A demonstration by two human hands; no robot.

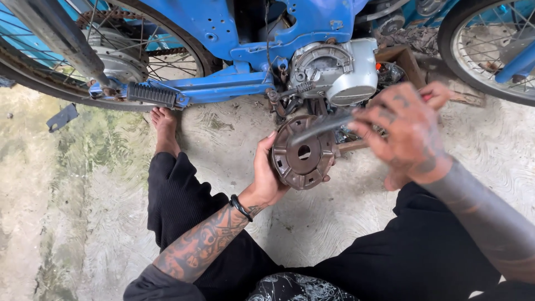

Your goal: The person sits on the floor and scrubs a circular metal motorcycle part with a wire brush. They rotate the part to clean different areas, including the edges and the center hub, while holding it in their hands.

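Note:
My left hand point(266, 173) grips a round, rusty brown clutch part point(304, 153) with a centre hole, holding it upright in front of me. My right hand point(404, 131) is blurred with motion and holds a grey metal tool point(320, 127) whose shaft lies across the top of the clutch part. Just beyond them is the silver engine point(340, 69) of a blue motorcycle point(251, 33).
The blue motorcycle's spoked rear wheel point(111, 50) and footpeg point(151, 93) are at the upper left. Another wheel point(493, 42) stands at the upper right. A wooden box point(404, 58) of parts sits by the engine. My bare foot point(166, 129) rests on the concrete floor point(72, 184).

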